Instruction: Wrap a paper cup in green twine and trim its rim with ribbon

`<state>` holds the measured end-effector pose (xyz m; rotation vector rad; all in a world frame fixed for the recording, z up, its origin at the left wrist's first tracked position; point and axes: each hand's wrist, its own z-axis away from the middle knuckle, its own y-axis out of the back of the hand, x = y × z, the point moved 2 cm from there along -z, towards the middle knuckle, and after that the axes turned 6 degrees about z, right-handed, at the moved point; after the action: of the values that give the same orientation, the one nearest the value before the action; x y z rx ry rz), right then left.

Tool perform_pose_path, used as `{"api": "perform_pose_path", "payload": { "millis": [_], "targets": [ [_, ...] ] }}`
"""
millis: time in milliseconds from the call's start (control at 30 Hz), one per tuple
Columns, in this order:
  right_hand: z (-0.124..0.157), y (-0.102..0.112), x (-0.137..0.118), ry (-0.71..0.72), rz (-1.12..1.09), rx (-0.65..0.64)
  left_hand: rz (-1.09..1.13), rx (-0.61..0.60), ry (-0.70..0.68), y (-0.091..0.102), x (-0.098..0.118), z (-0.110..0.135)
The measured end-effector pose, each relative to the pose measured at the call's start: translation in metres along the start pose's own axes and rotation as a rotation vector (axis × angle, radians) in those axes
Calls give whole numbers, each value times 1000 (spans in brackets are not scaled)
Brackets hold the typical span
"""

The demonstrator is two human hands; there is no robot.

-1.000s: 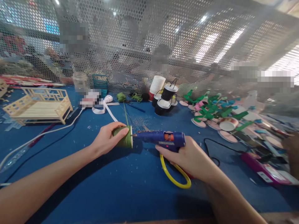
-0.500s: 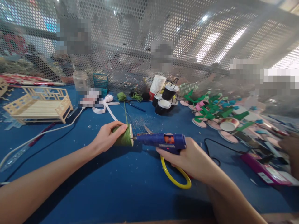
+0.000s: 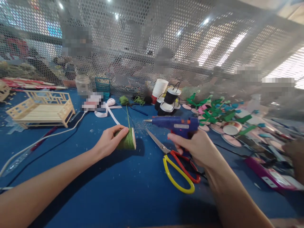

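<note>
My left hand is wrapped round a small cup covered in green yarn, lying on its side on the blue table. A green strand runs from it back to a yarn ball. My right hand grips a blue hot glue gun, held up to the right of the cup with its nozzle pointing left, clear of the cup. Scissors with yellow and red handles lie under my right hand.
A wooden stick bench stands at the left with a white cable beside it. Stacked paper cups, black cups and green and pink paper pieces crowd the back and right. A perforated metal screen closes the far edge.
My right hand has lifted the glue gun up and to the right, away from the cup's rim, uncovering the scissors. My left hand keeps the cup in place.
</note>
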<state>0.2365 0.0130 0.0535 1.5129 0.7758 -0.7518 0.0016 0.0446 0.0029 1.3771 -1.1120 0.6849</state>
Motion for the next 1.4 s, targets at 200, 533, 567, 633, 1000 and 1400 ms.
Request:
{"api": "perform_pose_path", "payload": {
  "millis": [200,533,567,633,1000,1400],
  "targets": [
    [-50,0,37,-162,202,101,-37,6,-79,1,5,2],
    [-73,-14,42,-184,584,207,-148,-3,-162,1,4,3],
    [-71,-18,31,-143,597,205,-149,-4,-161,0,4,3],
    [-67,-35,7,69,534,17,-155,-6,-159,0,5,4],
    [-58,-83,-19,158,-313,-266,-183,-27,-174,-2,9,5],
    [-54,-70,-24,260,-362,-149,-154,-78,-106,-6,11,6]
  ]
}}
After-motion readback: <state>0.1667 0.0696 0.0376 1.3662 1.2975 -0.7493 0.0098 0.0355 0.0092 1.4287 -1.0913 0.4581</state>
